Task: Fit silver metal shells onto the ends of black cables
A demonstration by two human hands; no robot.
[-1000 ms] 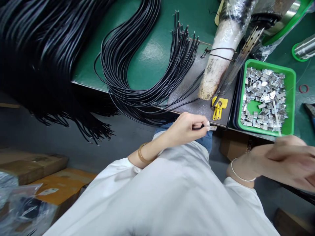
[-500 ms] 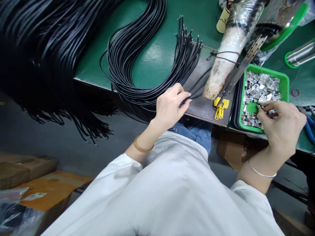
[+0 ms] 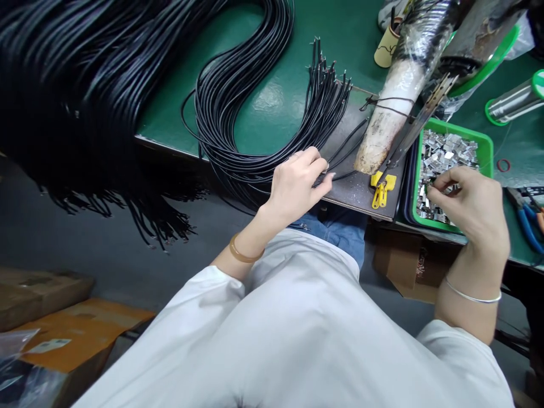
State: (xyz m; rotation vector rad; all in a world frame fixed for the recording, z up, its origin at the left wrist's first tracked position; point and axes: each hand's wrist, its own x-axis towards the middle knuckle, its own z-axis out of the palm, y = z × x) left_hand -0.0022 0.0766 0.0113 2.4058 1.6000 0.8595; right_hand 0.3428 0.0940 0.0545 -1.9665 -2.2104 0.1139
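Note:
My left hand (image 3: 295, 178) is closed around a few black cables (image 3: 346, 148) at the near edge of the bench, beside a looped bundle of black cables (image 3: 216, 113) with stripped ends. My right hand (image 3: 471, 207) reaches over a green tray (image 3: 488, 150) of small silver metal pieces (image 3: 448, 150). Its thumb and forefinger are pinched together at the tray's left side, on what looks like one small metal piece; the fingers partly hide it. Left of the tray, a yellow-handled tool (image 3: 382, 191) lies under the tip of a whitish wrapped tube (image 3: 385, 122).
A large mass of black cables (image 3: 85, 113) hangs off the bench at left. Spools of wire (image 3: 514, 105), a red rubber band (image 3: 504, 165) and blue-handled pliers (image 3: 527, 226) lie at right. An orange carton (image 3: 80, 328) stands on the floor at lower left.
My right hand has moved left across the tray, its fingertips still pinched. My left hand keeps its hold on the cables, and the view has shifted slightly.

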